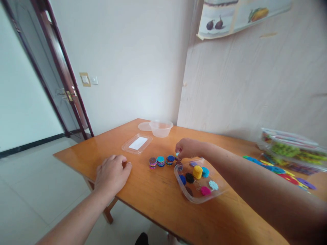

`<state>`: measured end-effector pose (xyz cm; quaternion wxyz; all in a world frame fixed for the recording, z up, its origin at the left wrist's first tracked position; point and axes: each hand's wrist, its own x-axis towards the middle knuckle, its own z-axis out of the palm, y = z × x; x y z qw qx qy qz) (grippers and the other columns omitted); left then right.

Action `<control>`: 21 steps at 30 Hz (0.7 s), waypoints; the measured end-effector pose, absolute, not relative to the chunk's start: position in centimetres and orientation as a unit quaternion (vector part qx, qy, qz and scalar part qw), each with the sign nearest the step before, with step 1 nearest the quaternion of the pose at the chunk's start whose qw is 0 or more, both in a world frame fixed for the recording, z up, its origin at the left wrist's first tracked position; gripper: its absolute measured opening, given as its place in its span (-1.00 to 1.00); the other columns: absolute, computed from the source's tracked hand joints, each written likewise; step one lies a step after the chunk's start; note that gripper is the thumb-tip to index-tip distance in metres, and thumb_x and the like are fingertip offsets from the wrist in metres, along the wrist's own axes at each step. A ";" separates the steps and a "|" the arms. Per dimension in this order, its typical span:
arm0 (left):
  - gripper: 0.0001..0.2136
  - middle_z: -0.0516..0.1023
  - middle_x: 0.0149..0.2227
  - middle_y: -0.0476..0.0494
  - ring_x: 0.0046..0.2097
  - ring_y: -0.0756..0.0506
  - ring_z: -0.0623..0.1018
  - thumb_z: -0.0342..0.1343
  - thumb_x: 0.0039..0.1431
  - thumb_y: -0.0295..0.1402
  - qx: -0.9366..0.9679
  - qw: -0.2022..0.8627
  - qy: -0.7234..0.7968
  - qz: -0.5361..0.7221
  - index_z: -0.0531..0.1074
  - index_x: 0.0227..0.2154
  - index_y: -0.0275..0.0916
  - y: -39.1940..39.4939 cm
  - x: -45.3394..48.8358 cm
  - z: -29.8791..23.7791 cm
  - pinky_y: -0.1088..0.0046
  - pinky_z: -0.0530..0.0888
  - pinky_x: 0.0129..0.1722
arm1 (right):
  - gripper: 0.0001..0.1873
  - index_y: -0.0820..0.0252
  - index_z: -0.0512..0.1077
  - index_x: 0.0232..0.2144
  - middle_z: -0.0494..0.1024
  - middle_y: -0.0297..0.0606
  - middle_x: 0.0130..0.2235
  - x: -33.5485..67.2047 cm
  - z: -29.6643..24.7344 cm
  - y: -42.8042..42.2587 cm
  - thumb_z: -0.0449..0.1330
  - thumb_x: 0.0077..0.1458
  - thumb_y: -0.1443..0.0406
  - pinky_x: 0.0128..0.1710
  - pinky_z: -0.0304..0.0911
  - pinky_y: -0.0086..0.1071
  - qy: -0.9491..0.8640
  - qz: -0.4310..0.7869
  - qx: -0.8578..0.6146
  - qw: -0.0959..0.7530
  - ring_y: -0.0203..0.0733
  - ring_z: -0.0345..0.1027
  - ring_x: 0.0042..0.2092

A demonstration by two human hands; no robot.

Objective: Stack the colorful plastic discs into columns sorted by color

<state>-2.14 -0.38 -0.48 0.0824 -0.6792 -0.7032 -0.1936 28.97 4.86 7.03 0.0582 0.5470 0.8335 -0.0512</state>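
Three stacks of discs [160, 161] stand in a row on the tabletop [153, 195], at ten o'clock from the clear tub [191, 199]. At eleven o'clock from the tub, the right hand [190, 148] has its fingers pinched on a pale disc [176, 155] just beside the row. The left hand [112, 173] rests at nine o'clock, fingers loosely curled, apparently empty. Stacking looks partway along: discs in several colours, including a yellow pile [197, 172], remain in the tub.
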 end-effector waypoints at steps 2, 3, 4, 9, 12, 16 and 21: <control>-0.70 0.52 -0.19 -0.15 -0.09 -0.26 0.48 -0.11 0.16 -0.10 -0.679 0.081 -0.704 -0.193 0.46 -0.29 -0.11 -0.4 -2.2 -0.5 0.19 0.34 -0.19 | -0.66 0.15 0.58 -0.21 0.63 -0.23 -0.21 29.3 7.3 4.7 0.26 -0.07 0.17 -0.34 0.22 -0.42 0.838 -0.051 0.540 0.048 -0.15 0.46 -0.21; -0.70 0.52 -0.19 -0.15 -0.09 -0.26 0.48 -0.11 0.16 -0.10 -0.679 0.081 -0.704 -0.192 0.46 -0.29 -0.11 -0.4 -2.2 -0.5 0.19 0.35 -0.19 | -0.66 0.16 0.57 -0.21 0.62 -0.23 -0.22 29.6 7.5 4.6 0.26 -0.06 0.18 -0.36 0.21 -0.42 0.840 -0.050 0.540 0.039 -0.16 0.46 -0.22; -0.70 0.52 -0.19 -0.15 -0.09 -0.26 0.48 -0.11 0.16 -0.09 -0.680 0.081 -0.704 -0.192 0.46 -0.29 -0.11 -0.4 -2.1 -0.5 0.20 0.35 -0.19 | -0.66 0.16 0.56 -0.20 0.62 -0.23 -0.22 29.9 7.8 4.3 0.25 -0.06 0.18 -0.37 0.20 -0.43 0.839 -0.048 0.541 0.029 -0.16 0.45 -0.23; -0.68 0.52 -0.16 -0.16 -0.07 -0.27 0.49 -0.12 0.16 -0.08 -0.679 0.075 -0.706 -0.189 0.47 -0.27 -0.10 -0.1 -2.0 -0.4 0.18 0.37 -0.16 | -0.65 0.13 0.50 -0.16 0.59 -0.28 -0.22 32.3 9.9 1.0 0.23 -0.04 0.20 -0.40 0.18 -0.45 0.837 -0.050 0.545 -0.020 -0.21 0.42 -0.26; -0.67 0.52 -0.14 -0.19 -0.06 -0.29 0.49 -0.12 0.16 -0.08 -0.680 0.071 -0.706 -0.185 0.47 -0.26 -0.11 0.1 -2.1 -0.4 0.15 0.37 -0.15 | -0.74 0.12 0.48 -0.23 0.58 -0.29 -0.27 33.7 10.9 -2.0 0.22 -0.02 0.21 -0.44 0.16 -0.45 0.829 -0.058 0.556 -0.009 -0.23 0.40 -0.31; -0.66 0.52 -0.14 -0.21 -0.05 -0.31 0.48 -0.13 0.17 -0.07 -0.685 0.064 -0.704 -0.178 0.46 -0.24 -0.11 0.1 -2.3 -0.2 0.12 0.38 -0.14 | -0.77 0.11 0.48 -0.24 0.58 -0.28 -0.27 35.2 10.7 -5.2 0.22 0.01 0.19 -0.40 0.17 -0.43 0.832 -0.060 0.551 0.038 -0.21 0.40 -0.30; -0.66 0.52 -0.11 -0.24 -0.05 -0.31 0.48 -0.12 0.17 -0.07 -0.683 0.064 -0.707 -0.173 0.47 -0.23 -0.12 0.1 -2.3 -0.3 0.12 0.37 -0.13 | -0.66 0.01 0.52 -0.14 0.57 -0.26 -0.18 35.7 9.9 -6.8 0.24 -0.03 0.20 -0.30 0.19 -0.37 0.842 -0.044 0.531 0.081 -0.13 0.43 -0.21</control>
